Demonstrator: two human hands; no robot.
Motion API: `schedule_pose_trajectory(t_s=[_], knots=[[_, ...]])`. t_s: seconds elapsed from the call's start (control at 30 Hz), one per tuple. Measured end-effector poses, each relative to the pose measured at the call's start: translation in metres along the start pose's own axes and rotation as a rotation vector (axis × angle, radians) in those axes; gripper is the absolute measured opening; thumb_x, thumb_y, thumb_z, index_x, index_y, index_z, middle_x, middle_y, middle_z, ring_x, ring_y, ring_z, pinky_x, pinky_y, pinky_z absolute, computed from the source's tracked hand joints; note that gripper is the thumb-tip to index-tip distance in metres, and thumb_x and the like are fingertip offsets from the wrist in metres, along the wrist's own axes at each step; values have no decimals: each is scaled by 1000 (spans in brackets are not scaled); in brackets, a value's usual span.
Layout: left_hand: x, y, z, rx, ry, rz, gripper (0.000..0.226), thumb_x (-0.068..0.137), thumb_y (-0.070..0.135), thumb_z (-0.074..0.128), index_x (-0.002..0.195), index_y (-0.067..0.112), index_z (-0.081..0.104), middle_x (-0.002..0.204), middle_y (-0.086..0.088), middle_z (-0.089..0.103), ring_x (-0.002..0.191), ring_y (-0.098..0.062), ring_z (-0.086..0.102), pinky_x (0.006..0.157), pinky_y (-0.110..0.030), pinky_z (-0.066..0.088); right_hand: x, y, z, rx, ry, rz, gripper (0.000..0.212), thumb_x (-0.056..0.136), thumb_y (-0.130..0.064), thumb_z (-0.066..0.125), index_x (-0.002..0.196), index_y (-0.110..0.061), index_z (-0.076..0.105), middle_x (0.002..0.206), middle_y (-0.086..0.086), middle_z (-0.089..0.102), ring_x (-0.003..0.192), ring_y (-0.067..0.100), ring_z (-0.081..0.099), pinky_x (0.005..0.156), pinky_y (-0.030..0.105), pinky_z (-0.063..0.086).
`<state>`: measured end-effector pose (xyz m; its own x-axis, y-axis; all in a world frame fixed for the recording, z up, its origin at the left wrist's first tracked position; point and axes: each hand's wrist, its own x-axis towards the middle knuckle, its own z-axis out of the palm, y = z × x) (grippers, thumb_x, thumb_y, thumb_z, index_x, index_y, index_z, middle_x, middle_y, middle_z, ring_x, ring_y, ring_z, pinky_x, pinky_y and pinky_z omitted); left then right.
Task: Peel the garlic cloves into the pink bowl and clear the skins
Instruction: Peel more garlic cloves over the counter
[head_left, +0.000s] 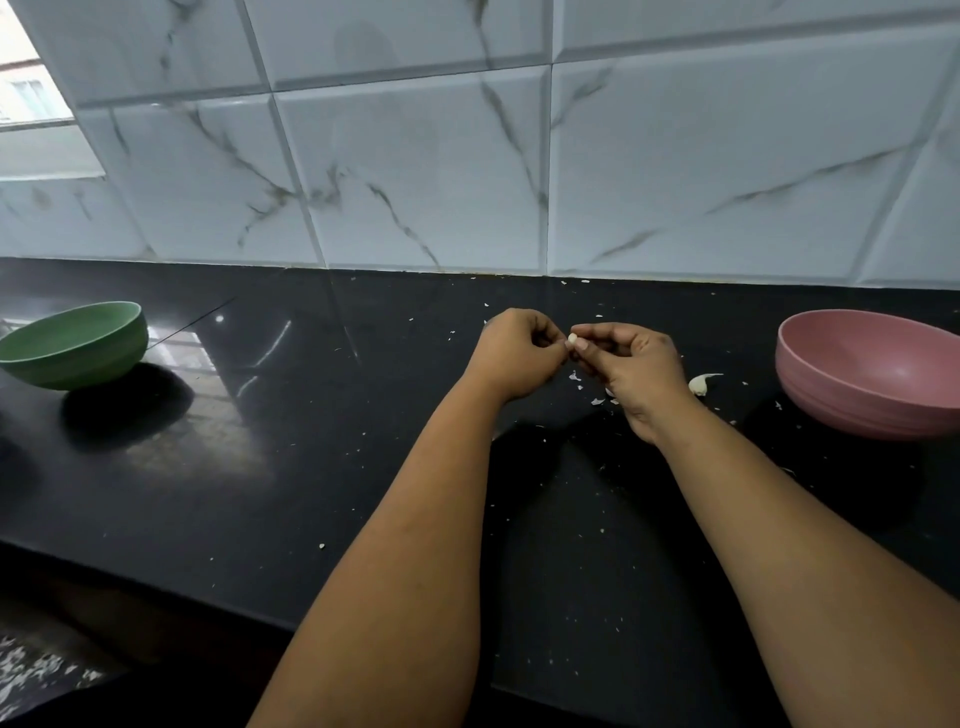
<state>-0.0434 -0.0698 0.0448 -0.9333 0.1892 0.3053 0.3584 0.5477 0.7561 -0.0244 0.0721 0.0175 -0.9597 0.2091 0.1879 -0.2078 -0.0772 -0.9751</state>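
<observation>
Fingers of the right hand and of the left hand are curled and meet on one small garlic clove, pinching it from both sides above the black bench. That clove sits well left of the pink bowl. Another garlic clove lies on the bench between the right hand and the pink bowl. Skin flakes lie scattered left of the pink bowl. A green bowl stands far left of it.
</observation>
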Motion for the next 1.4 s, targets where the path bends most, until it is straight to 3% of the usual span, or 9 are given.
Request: schedule_pose_trajectory(t_s=[0.17,0.43,0.57,0.83,0.97,1.13,1.23,1.3,1.4], knots=[[-1,-1,3,29,30,29,12,84,17,65,77,9,70,67,-4,70,65,-17,68,62,-23,50,0,1,0,0,7,-4,12,81,-3,73,91,-11,73,82,7,72,77,13,67,74,23,55],[1,-4,6,-19,57,19,10,83,16,67,76,10,69,70,-6,71,68,-21,69,67,-30,54,-1,-1,2,42,-10,4,20,86,1,66,100,-12,69,82,5,70,73,9,66,69,18,53],[1,-4,5,-62,53,4,10,84,15,66,79,8,69,69,-7,71,60,-12,62,63,-27,52,-2,-2,3,95,-56,35,19,89,1,62,100,-13,69,83,4,68,73,7,63,66,15,52],[4,-6,5,-132,37,-43,11,82,17,66,74,10,68,71,-10,71,63,-17,64,72,-40,57,-3,-5,5,219,-74,86,16,87,1,64,100,-7,69,83,1,72,75,5,69,67,15,53],[5,-3,3,-148,15,-158,22,83,21,56,63,14,60,60,-1,60,65,-19,60,73,-43,56,-3,-4,3,163,-64,63,20,87,4,62,98,-11,68,83,2,67,76,8,63,72,18,51],[6,-3,0,-67,20,-224,22,85,26,46,70,12,53,64,-10,49,63,-21,47,64,-34,43,-2,-3,2,157,-58,78,21,90,4,59,99,-13,68,85,2,67,79,9,64,80,20,52],[7,-9,-1,247,-91,-231,29,87,28,56,64,12,53,62,-5,52,63,-19,50,62,-28,41,-2,-4,3,174,-49,76,22,91,7,56,102,-8,68,86,2,67,80,6,66,79,16,54],[6,-13,0,414,-146,-229,21,87,30,59,73,14,59,75,-1,58,76,-19,56,65,-28,43,-3,-4,2,178,-45,77,23,91,8,55,100,-9,68,89,2,66,81,7,66,79,16,54],[6,-15,0,415,-145,-205,21,87,27,59,106,18,62,107,-1,63,104,-20,57,84,-34,49,-2,-5,2,186,-36,94,23,93,7,52,103,-6,68,93,3,66,84,8,66,77,14,55]])
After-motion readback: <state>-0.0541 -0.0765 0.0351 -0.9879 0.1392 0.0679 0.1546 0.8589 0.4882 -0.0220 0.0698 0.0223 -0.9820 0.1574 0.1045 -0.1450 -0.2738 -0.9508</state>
